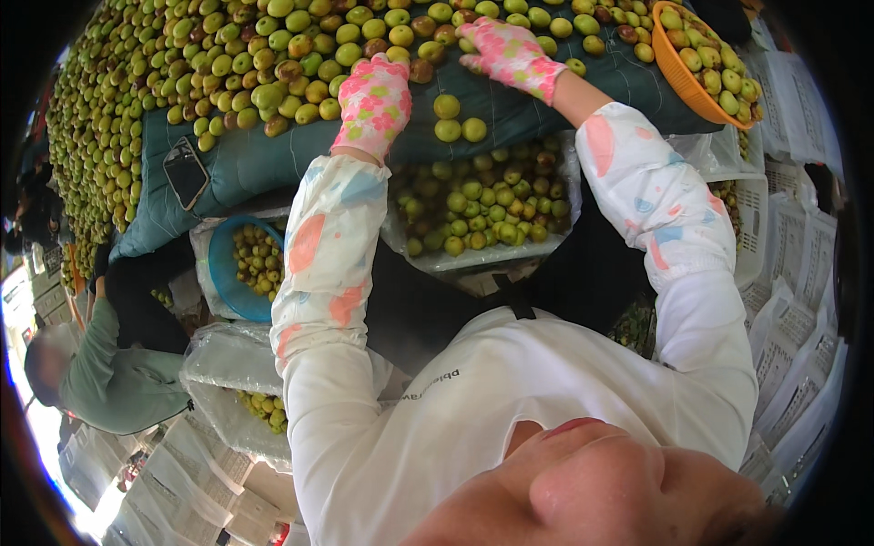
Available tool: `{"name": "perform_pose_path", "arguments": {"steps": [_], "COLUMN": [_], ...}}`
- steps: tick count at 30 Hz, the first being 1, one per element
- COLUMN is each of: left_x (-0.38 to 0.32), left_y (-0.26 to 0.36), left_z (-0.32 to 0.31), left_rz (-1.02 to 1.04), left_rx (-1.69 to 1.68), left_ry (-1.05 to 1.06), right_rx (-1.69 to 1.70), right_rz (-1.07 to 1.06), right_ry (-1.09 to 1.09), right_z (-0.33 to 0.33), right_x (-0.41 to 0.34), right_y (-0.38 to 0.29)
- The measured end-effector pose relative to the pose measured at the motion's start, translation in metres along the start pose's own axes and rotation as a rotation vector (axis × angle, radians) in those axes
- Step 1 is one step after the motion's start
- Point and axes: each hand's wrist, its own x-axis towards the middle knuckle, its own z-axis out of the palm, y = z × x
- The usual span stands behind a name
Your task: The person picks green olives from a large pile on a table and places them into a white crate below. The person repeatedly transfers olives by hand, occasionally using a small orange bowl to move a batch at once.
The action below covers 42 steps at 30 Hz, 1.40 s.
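Both hands wear pink flower-patterned gloves. My left hand [375,106] is at the near edge of a large heap of green and reddish-brown jujubes [273,68], its fingertips among the fruit; whether it grips one is hidden. My right hand [509,54] reaches over the green quilted cloth [410,140], fingers stretched towards the jujubes, a green one partly showing by its fingers. Between and below the hands, three yellow-green jujubes [447,130] lie apart on the cloth. Under the cloth's edge, in front of my lap, stands a plastic-lined crate of jujubes [498,211].
An orange basket of jujubes [689,89] leans at the right. A smartphone [186,173] lies on the cloth at the left, above a blue basin [222,266] with small fruit. Another person [123,389] sits at the far left. Plastic-lined white crates [785,327] stand at the right.
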Motion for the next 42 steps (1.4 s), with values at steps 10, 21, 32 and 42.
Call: {"name": "perform_pose_path", "arguments": {"steps": [10,21,32,42], "left_x": [-0.001,-0.002,0.000,-0.014], "left_y": [-0.007,-0.003,0.003,0.012], "left_z": [0.012,-0.011,-0.005,-0.025], "left_rz": [-0.041,-0.058,-0.063,0.011], "left_rx": [0.043,-0.052,-0.123,-0.154], "left_ry": [-0.192,-0.192,-0.181,-0.286], "right_rx": [-0.064,0.420,-0.129,0.086], "right_rz": [0.063,0.545,-0.024,0.037], "right_ry": [0.216,-0.142,0.164,0.029], "right_z": [-0.016,-0.062,0.002,-0.038], "right_x": [0.015,-0.016,0.007,0.006], "right_y": [0.047,0.041,0.029,0.035]}}
